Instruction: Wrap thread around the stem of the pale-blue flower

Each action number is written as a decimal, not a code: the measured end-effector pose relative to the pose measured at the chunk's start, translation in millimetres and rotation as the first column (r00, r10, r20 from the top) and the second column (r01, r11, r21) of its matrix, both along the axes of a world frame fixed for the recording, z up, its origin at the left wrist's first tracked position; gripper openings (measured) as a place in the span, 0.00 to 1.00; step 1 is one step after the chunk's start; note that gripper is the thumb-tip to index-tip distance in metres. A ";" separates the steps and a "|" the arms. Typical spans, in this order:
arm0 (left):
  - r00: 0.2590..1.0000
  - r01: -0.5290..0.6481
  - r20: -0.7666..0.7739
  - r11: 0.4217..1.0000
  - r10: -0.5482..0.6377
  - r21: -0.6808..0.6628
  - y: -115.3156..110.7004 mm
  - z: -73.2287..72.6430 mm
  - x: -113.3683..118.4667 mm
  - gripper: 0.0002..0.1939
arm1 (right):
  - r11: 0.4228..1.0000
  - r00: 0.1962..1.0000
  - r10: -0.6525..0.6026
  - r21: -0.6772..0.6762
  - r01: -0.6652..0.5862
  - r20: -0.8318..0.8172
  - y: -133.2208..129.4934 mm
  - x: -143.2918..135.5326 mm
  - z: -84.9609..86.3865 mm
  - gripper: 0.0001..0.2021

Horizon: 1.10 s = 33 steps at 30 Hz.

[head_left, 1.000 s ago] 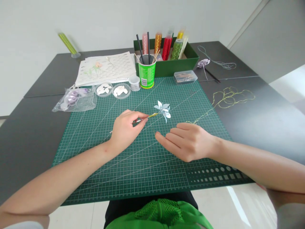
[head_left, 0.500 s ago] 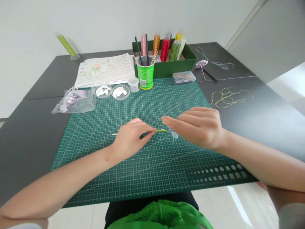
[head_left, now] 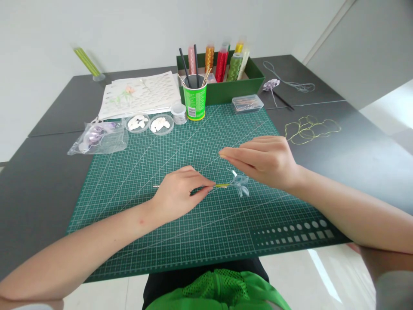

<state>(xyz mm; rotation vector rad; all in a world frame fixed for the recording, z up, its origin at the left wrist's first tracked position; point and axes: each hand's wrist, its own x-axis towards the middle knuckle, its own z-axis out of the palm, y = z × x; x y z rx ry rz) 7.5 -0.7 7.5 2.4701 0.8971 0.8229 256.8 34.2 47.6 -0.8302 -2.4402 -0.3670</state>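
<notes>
Stem (head_left: 221, 185) of the blue flower (head_left: 240, 180) sits pinched in the left hand's (head_left: 179, 191) fingertips, in front and right of the green cup (head_left: 195, 103). Farther right of that cup, the right hand (head_left: 267, 161) presses its fingers together, contents unclear. A light, steady pinch near the petals should prevent bending.

I can see a box (head_left: 235, 91) behind the cup (head_left: 195, 102), with thread spools (head_left: 221, 65) in it. Left of the cup are papers (head_left: 155, 92) and two dishes (head_left: 161, 133); right of it, a plastic case (head_left: 247, 104). In front, a flower (head_left: 241, 181) is in the left hand (head_left: 180, 191).
</notes>
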 end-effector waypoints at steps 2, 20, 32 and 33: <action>1.000 0.004 -0.012 1.000 -0.004 -0.011 0.0 0.0 -0.1 0.06 | 1.000 1.000 0.024 0.014 -0.024 -0.013 -0.5 0.7 1.0 0.11; 0.993 -0.042 -0.106 0.998 0.047 0.046 6.7 7.1 -6.3 0.09 | 0.946 0.958 0.273 0.207 -0.251 -0.086 -16.2 3.2 7.6 0.13; 0.994 0.092 -0.076 0.970 -0.077 0.225 -3.5 13.7 -5.1 0.06 | 0.993 0.992 -0.009 -0.121 -0.007 -0.126 5.4 1.6 -5.1 0.12; 0.994 0.098 -0.075 0.969 -0.084 0.226 -4.2 14.2 -5.6 0.06 | 0.989 0.988 -0.007 -0.145 -0.015 -0.155 6.8 0.9 -6.8 0.12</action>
